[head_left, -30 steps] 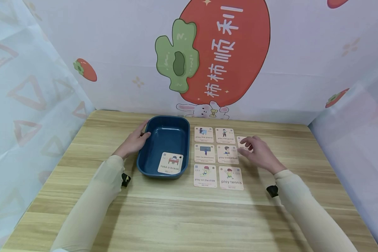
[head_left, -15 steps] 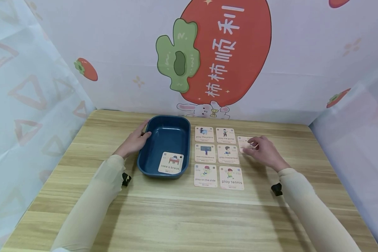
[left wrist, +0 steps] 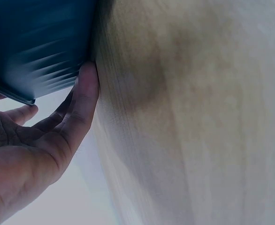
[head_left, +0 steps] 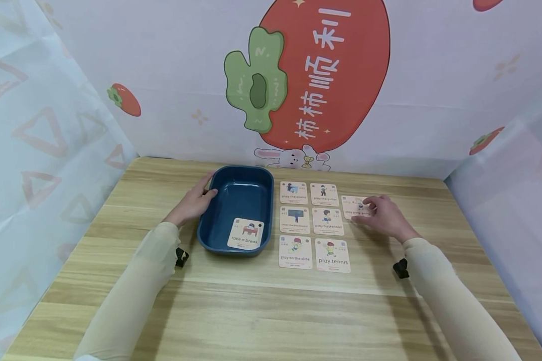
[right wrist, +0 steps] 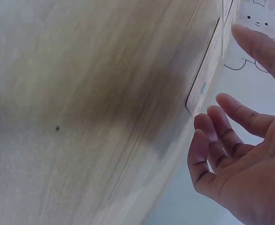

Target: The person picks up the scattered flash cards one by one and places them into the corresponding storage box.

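Observation:
My left hand (head_left: 193, 202) holds the left side of a deep blue tray (head_left: 233, 200), its thumb over the rim. In the left wrist view, fingers (left wrist: 83, 91) of that hand lie against the tray's outer wall (left wrist: 43, 47). Inside the tray, at its near right corner, lies a "take a break" picture card (head_left: 246, 234). My right hand (head_left: 385, 217) hovers at the right edge of a ping-pong card (head_left: 351, 204), partly covering it. The right wrist view shows the fingers apart and loosely bent, nothing between them, with the card's edge (right wrist: 205, 70) just beyond.
Right of the tray, several cards lie face up in two columns: piano (head_left: 293, 192), guitar (head_left: 323, 194), blackboard (head_left: 294, 220), basketball (head_left: 327, 221), slide (head_left: 295, 252) and tennis (head_left: 332, 255). A printed cloth wall (head_left: 176, 135) stands behind the wooden table (head_left: 262, 311).
My right hand has drawn back to the right, uncovering more of the ping-pong card, which stays flat on the table. The left hand and the tray have not moved.

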Demonstrator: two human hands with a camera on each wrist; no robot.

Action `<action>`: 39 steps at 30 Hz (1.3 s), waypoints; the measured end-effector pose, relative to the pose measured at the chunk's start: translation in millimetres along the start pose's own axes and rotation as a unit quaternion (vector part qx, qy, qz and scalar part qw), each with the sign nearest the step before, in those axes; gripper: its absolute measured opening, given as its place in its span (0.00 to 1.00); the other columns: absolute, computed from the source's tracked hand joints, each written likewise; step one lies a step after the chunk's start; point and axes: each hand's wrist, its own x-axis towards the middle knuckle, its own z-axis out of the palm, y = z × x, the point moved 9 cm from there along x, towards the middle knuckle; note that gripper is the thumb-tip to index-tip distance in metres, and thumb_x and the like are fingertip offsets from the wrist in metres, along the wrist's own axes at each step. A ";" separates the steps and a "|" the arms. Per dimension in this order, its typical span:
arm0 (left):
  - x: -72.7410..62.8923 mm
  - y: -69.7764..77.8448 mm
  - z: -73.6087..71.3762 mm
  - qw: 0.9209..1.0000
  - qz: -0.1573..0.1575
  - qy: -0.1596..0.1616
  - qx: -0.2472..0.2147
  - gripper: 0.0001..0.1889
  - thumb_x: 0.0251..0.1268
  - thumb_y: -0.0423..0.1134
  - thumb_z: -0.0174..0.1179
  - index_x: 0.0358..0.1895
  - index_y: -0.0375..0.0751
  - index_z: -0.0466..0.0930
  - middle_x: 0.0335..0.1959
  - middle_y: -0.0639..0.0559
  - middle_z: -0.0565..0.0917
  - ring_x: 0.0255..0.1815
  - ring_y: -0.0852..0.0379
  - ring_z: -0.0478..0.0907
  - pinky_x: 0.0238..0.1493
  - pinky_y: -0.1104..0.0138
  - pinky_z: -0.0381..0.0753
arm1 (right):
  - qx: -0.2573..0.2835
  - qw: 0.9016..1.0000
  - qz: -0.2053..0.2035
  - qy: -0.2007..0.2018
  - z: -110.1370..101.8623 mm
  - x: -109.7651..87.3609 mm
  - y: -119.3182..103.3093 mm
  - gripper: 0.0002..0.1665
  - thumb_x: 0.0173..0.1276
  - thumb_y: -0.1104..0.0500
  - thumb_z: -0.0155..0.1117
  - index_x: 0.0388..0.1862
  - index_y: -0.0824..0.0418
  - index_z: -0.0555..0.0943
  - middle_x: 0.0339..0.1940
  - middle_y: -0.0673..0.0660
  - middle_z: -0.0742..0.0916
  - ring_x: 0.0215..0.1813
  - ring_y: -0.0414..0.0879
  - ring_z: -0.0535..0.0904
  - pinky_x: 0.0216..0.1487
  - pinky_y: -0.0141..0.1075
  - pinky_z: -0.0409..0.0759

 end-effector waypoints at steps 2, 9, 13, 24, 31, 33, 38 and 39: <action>0.1 -0.3 0.2 1.000 0.000 0.000 0.000 0.33 0.85 0.45 0.39 0.84 0.50 0.38 0.77 0.29 0.60 0.71 0.32 0.66 0.69 0.38 0.63 | -0.002 1.000 0.008 -0.005 0.9 1.8 3.7 0.44 0.62 0.44 0.77 0.62 0.76 0.75 0.51 0.70 0.77 0.51 0.61 0.72 0.51 0.55 0.74; 0.6 -1.3 0.5 1.000 -0.001 -0.001 -0.004 0.33 0.85 0.45 0.40 0.84 0.50 0.38 0.75 0.28 0.62 0.70 0.31 0.67 0.68 0.38 0.65 | -0.004 0.999 0.032 -0.023 2.7 7.2 11.6 0.53 0.58 0.39 0.78 0.67 0.75 0.71 0.53 0.71 0.74 0.53 0.63 0.69 0.53 0.57 0.74; 0.7 -1.6 0.3 1.000 -0.002 -0.001 -0.004 0.33 0.85 0.45 0.40 0.84 0.50 0.38 0.75 0.28 0.61 0.70 0.31 0.66 0.68 0.38 0.65 | -0.008 0.999 0.037 -0.029 3.5 10.8 14.7 0.57 0.56 0.37 0.79 0.69 0.75 0.69 0.55 0.73 0.74 0.56 0.64 0.69 0.56 0.60 0.73; 0.6 -1.4 0.1 1.000 -0.006 -0.001 -0.002 0.33 0.85 0.46 0.39 0.84 0.51 0.38 0.74 0.28 0.63 0.70 0.31 0.67 0.68 0.38 0.66 | -0.015 0.998 0.044 -0.051 6.7 17.7 19.2 0.68 0.53 0.33 0.79 0.75 0.78 0.60 0.60 0.77 0.69 0.59 0.67 0.64 0.60 0.64 0.70; 0.0 -0.5 0.1 1.000 -0.007 0.001 -0.001 0.33 0.85 0.45 0.39 0.84 0.50 0.38 0.75 0.28 0.62 0.70 0.31 0.67 0.68 0.38 0.66 | -0.017 0.996 0.061 -0.060 7.7 20.5 21.8 0.68 0.52 0.34 0.80 0.75 0.77 0.60 0.59 0.76 0.69 0.59 0.67 0.64 0.60 0.64 0.71; -0.2 -0.2 0.3 1.000 -0.005 0.001 -0.001 0.33 0.85 0.45 0.39 0.84 0.50 0.38 0.74 0.28 0.63 0.70 0.31 0.67 0.67 0.38 0.67 | -0.016 0.996 0.065 -0.060 7.8 21.5 22.8 0.68 0.52 0.34 0.80 0.75 0.76 0.60 0.59 0.76 0.69 0.59 0.67 0.64 0.60 0.64 0.71; -0.4 0.3 0.5 1.000 -0.003 0.001 -0.002 0.33 0.85 0.44 0.39 0.84 0.49 0.38 0.72 0.26 0.64 0.68 0.30 0.69 0.66 0.38 0.68 | -0.008 0.996 0.072 -0.059 7.7 23.3 26.0 0.66 0.50 0.35 0.82 0.73 0.75 0.63 0.58 0.75 0.70 0.58 0.66 0.65 0.59 0.63 0.71; -0.5 0.4 0.5 1.000 -0.003 0.000 -0.002 0.32 0.85 0.44 0.39 0.84 0.50 0.38 0.72 0.26 0.64 0.68 0.30 0.69 0.66 0.38 0.68 | -0.006 0.996 0.074 -0.058 7.6 23.5 26.5 0.66 0.50 0.36 0.82 0.73 0.75 0.63 0.58 0.75 0.71 0.58 0.66 0.65 0.59 0.63 0.71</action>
